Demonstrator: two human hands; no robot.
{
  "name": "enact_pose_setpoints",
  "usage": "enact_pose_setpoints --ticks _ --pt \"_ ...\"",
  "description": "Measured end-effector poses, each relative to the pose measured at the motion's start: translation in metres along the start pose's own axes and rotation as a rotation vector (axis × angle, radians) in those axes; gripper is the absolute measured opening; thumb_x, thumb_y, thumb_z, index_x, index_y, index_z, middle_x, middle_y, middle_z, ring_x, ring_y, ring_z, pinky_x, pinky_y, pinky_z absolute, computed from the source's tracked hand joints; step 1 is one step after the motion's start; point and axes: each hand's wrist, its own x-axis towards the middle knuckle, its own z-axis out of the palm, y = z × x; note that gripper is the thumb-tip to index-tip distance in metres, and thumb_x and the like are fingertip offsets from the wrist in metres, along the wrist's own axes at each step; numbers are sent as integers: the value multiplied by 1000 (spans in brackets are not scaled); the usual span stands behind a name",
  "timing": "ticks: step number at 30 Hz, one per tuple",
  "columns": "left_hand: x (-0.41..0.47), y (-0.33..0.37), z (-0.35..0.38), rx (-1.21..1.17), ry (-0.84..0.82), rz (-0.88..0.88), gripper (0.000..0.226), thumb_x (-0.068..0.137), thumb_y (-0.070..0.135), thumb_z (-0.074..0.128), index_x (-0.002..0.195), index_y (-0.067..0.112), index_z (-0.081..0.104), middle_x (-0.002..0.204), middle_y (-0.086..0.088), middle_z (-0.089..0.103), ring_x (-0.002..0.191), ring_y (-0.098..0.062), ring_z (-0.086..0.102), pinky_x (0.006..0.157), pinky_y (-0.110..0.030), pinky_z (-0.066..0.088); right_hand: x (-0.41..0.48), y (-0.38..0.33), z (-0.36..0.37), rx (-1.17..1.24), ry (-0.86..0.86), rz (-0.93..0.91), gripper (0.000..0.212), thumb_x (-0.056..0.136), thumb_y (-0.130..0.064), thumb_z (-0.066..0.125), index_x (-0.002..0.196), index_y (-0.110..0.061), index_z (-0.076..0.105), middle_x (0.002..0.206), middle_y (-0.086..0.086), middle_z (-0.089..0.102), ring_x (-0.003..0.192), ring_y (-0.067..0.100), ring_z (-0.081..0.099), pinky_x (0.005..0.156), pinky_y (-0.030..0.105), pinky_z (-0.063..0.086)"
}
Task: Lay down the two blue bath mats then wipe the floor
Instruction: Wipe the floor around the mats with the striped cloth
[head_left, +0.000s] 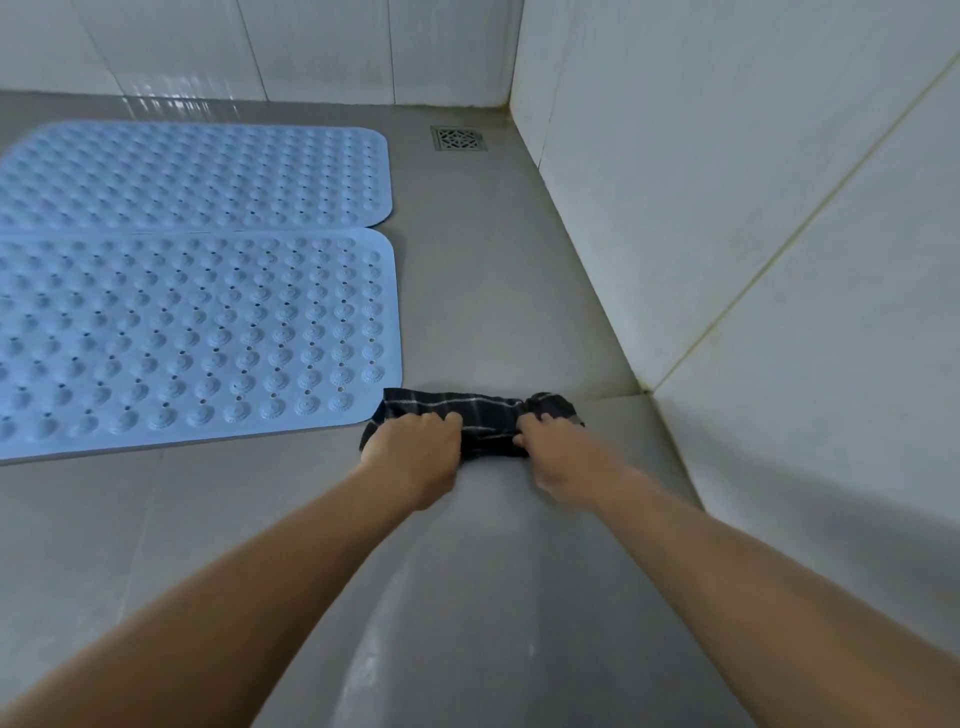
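Both hands press a dark checked cloth to the grey floor, the left hand closed over its left end and the right hand gripping its bunched right end, arms stretched forward so body weight can bear down on the fabric. The right hand is slightly blurred, so how tightly it grips is hard to judge. The cloth is gathered into a narrow band between the hands, a shape that suits pushing it along the strip of bare floor between the mats and the wall.

The two blue mats lie flat side by side on the left, the near mat and the far mat with their long edges touching or all but touching, so that part of the job looks done. The cloth's left corner sits just beside the near mat's corner, apparently touching it, which suggests the wiping runs along the mat's edge rather than over it. A drain sits in the far corner, well apart from the cloth. A faint sheen on the floor nearest the camera may be wetness.
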Motion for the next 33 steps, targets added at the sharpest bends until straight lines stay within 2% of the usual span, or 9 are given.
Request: enact_pose_setpoints --ticks 2,4,7,10,13,16,23,28,33 --pt "-1 4 -4 -12 122 -52 32 102 37 30 116 14 48 115 -11 63 108 -32 59 80 -41 43 -15 -5 13 -18 12 -22 26 108 -24 33 118 -6 48 123 15 56 114 34 52 81 43 44" --pt "4 6 5 -53 255 -39 43 104 41 26 131 14 46 137 -13 52 133 -32 43 104 -46 39 -27 -5 21 5 35 -7 34 106 -33 33 123 -9 49 134 13 54 128 34 47 94 47 46" --pt "-1 7 38 -162 122 -5 56 106 41 15 158 20 15 167 -12 6 154 -28 0 124 -48 6 -29 -5 26 3 128 28 46 98 -50 30 129 -19 46 134 6 55 126 29 48 97 46 45" --pt "-16 7 60 -224 126 -88 66 98 49 -3 160 26 -1 167 -7 -7 154 -22 -11 123 -43 -10 -18 -3 29 -42 162 51 56 101 -47 26 150 -21 31 157 10 33 146 28 25 117 47 25" --pt "-27 5 62 -271 143 -123 62 103 48 9 160 27 -1 167 -5 -10 153 -21 -13 123 -41 -13 -8 -8 44 -26 48 37 59 105 -46 21 159 -25 9 167 6 0 153 21 -7 123 51 -2" --pt "-39 -5 65 -316 172 -187 63 103 48 19 160 27 0 167 -5 -10 153 -20 -13 123 -40 -13 -4 -25 62 -6 76 40 63 101 -50 12 159 -29 1 167 6 -8 153 20 -14 120 51 -14" --pt "-70 -32 66 -350 167 -343 76 93 55 30 160 27 7 167 -9 4 154 -24 -4 125 -42 -4 4 -67 71 -59 67 -26 73 90 -55 -3 159 -29 -2 167 7 -10 153 22 -13 120 54 -12" --pt "-82 -58 75 -383 198 -358 68 99 49 23 160 30 1 167 -8 -8 153 -21 -14 124 -40 -11 8 -96 73 -52 66 -32 73 91 -54 1 159 -28 -1 167 3 -10 153 23 -12 119 56 -11" --pt "-103 -91 84 -383 179 -387 62 101 57 10 158 37 -5 167 -1 -14 152 -16 -18 123 -36 -13 12 -135 73 49 45 -23 59 104 -44 25 157 -27 6 167 3 -6 153 22 -13 120 56 -11"
